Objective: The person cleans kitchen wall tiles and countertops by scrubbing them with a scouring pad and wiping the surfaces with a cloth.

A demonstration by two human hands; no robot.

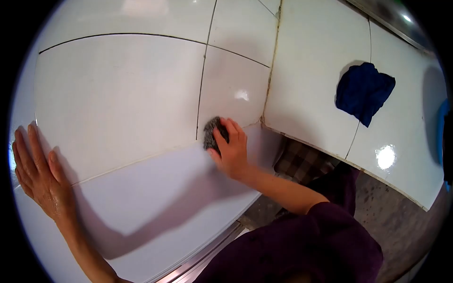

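My right hand (232,150) is closed around a dark grey steel wool scrubber (210,134). It presses the scrubber to the white tiled surface (118,94), near a dark joint line and just above the tiles' lower edge. At the far left, my left hand (41,177) lies flat with its fingers stretched out, holding nothing. Its skin looks wet, and the fingertips rest by the left edge of the tiles.
A crumpled dark blue cloth (364,92) lies on the white tiled counter (302,70) to the right. Behind the counter's far edge is a shiny metal object (396,21). Something blue (442,132) shows at the right margin. Below hangs a brown checked cloth (302,161).
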